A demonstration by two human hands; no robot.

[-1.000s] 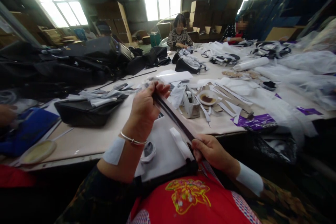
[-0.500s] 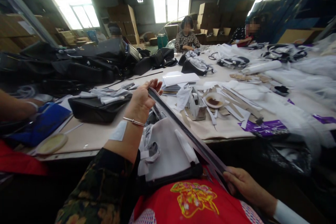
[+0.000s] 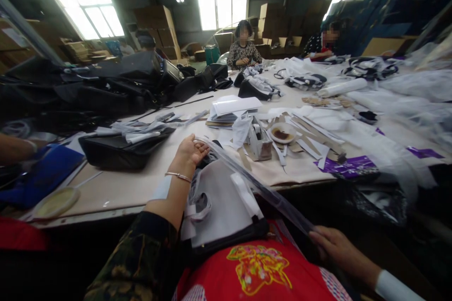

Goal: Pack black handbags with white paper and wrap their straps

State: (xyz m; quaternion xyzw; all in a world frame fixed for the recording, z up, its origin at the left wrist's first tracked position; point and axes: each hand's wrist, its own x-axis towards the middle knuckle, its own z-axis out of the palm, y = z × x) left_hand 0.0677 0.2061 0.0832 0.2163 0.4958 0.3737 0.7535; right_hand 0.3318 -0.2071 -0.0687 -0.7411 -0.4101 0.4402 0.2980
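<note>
A long strap in clear plastic film stretches slantwise in front of me, bowing a little near its upper end. That end is at the fingertips of my left hand, whose other fingers are loosely curled. My right hand, low on the right, is closed around the lower end. Beneath the strap, against my red apron, a bag with a pale grey-white panel and a black edge stands propped. Wrapped grey-white straps lie at its left side and a white roll of wrapping on its right.
A black bag topped with wrapped strips lies left on the table. Beyond my hands are a tape dispenser, a dish of brown stuff and paper strips. Black bags are heaped left. A neighbour's arm reaches in there; other people sit opposite.
My left hand has come down and its grip has loosened. The strap looked dark and straight before; now it shows more clear film and bows. My right hand has shifted slightly right.
</note>
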